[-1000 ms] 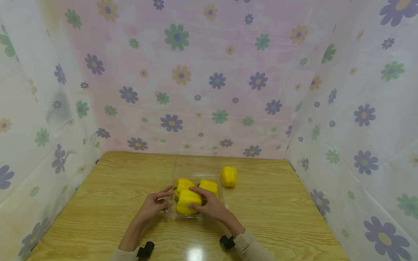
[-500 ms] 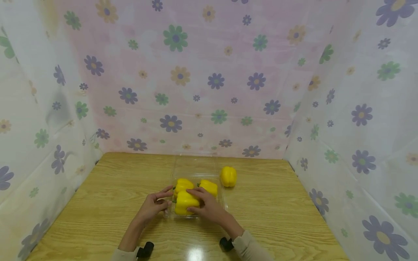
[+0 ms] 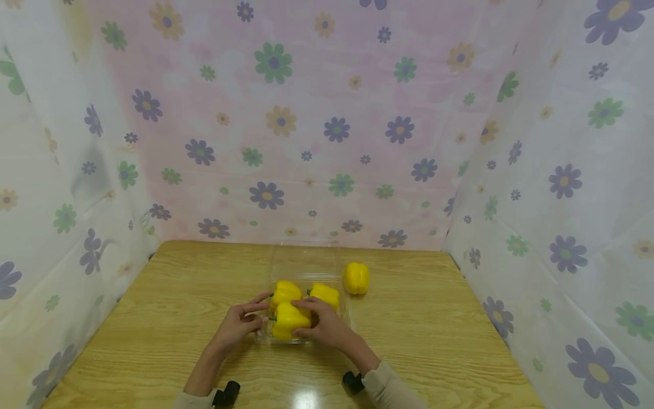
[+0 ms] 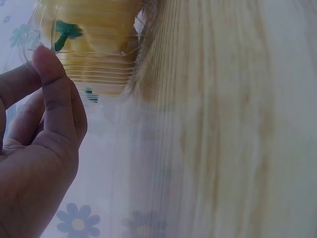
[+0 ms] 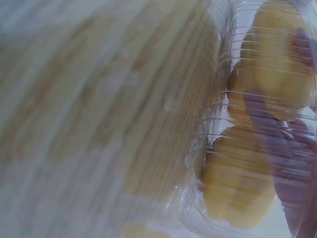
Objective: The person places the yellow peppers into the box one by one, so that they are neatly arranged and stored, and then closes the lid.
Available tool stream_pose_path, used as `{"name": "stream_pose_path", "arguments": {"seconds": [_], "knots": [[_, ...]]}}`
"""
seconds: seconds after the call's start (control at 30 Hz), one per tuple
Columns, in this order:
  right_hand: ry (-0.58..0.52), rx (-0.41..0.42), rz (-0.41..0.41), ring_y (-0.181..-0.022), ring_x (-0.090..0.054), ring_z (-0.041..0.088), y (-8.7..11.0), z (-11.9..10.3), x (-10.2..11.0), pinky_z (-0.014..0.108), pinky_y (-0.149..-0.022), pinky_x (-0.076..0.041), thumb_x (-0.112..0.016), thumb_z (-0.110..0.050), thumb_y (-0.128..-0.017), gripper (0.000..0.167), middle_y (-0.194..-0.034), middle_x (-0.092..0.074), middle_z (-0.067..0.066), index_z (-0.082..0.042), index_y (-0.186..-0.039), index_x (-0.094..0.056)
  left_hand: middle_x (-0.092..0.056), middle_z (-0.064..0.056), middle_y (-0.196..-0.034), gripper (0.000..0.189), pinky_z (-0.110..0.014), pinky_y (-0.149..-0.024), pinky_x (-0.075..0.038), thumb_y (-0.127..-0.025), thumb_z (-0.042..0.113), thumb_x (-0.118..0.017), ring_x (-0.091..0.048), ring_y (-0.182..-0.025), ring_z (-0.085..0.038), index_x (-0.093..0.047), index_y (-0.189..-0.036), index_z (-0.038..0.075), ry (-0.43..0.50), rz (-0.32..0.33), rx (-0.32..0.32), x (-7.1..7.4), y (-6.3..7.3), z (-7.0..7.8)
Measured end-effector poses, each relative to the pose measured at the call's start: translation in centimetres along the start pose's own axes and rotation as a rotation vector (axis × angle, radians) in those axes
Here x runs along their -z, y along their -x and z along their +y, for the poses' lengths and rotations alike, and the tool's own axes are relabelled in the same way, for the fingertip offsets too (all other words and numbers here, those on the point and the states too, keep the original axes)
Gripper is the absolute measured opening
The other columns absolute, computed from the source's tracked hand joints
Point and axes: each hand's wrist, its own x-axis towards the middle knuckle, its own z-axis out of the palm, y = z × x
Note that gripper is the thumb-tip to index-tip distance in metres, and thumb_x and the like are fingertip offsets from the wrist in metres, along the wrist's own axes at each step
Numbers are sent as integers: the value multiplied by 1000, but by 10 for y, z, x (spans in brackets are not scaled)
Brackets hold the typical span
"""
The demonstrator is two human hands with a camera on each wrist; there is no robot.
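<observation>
A clear plastic clamshell container [image 4: 28, 42] lies with its lid folded back. Its left rim is pinched by my left hand [image 3: 237, 324], thumb and index finger meeting there in the left wrist view. My right hand [image 3: 329, 325] grips a yellow bell pepper [image 3: 287, 321] at the container's front, thumb low and fingers over the top. Behind it, inside the container, are a second yellow bell pepper [image 3: 286, 292] at the back left and a third yellow bell pepper [image 3: 325, 294] at the right. Through the ribbed wall, the right wrist view shows peppers and the right fingers [image 5: 267, 124].
Another yellow bell pepper [image 3: 356, 278] stands on the wood-grain table [image 3: 434, 329], just right of the container. The transparent lid [image 3: 305, 262] lies toward the back. Flower-printed curtains [image 3: 311, 113] enclose the table at the back and both sides.
My right hand has shifted the front pepper slightly left and toward the container's front, lower down. The left hand keeps its place at the rim.
</observation>
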Motion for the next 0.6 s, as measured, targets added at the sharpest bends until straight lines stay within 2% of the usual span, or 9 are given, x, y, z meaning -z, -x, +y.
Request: {"name": "stream_pose_path", "arguments": {"seconds": [0.2, 0.4, 0.47, 0.6], "knots": [[32, -22, -9, -125, -56, 20, -4, -3, 1, 34, -104, -51, -83, -26, -86, 64, -140, -59, 4, -14, -144, -60, -21, -28, -165, 47, -24, -63, -56, -99, -2, -62, -61, -74, -12, -47, -141, -18, -6, 9, 10, 1, 0, -1], [62, -34, -40, -121, -56, 15, -6, -2, 3, 31, -102, -52, -83, -30, -86, 64, -134, -61, 1, -16, -144, -59, -20, -28, -165, 48, -24, -64, -56, -99, 0, -63, -66, -89, -18, -48, -140, -19, -2, 8, 12, 2, 0, 1], [45, -26, -48, -119, -57, 14, -5, 0, 3, 29, -99, -53, -81, -33, -88, 63, -134, -60, 1, -16, -145, -58, -20, -28, -165, 48, -23, -64, -56, -99, 1, -63, -66, -90, -18, -48, -140, -19, -1, 7, 17, 1, 1, 1], [-23, -6, -62, -121, -56, 17, -3, 6, 5, 29, -98, -52, -67, -35, -100, 51, -137, -59, 4, -16, -146, -57, -19, -29, -164, 48, -22, -65, -56, -99, 1, -63, -64, -86, -15, -48, -140, -19, 3, 6, 21, 0, 1, 1]]}}
